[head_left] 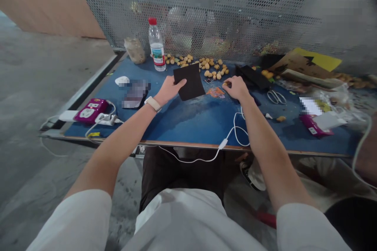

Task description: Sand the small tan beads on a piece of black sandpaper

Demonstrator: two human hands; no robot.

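Nearest the seated person, a white cable (235, 125) is draped over the front edge of the blue table (191, 121) and left looping on the surface, apparently so that it stays clear of the work area. At the left corner a magenta power strip (88, 111) is laid with plugs in it, close to the edge where the leads can hang down.

Further in, the left hand (168, 89) is closed on the left edge of a black sheet (190, 82), the thumb laid over the top face and the fingers hidden beneath. The sheet is held tilted, its far side raised off the table, which probably keeps its face turned toward the person. Just beside it, the right hand (235, 87) is lowered to the table with thumb and forefinger pinched on a small yellow piece (225, 84), next to an orange scrap (216, 92). The pinch suits so small a thing.

To the right, scissors (275, 96) are laid flat within reach. Behind the hands, a scatter of tan pieces (206, 64) is spread loosely, easy to pick from singly. A water bottle (156, 45) is stood upright at the back, against the perforated metal screen (235, 8), out of the way.
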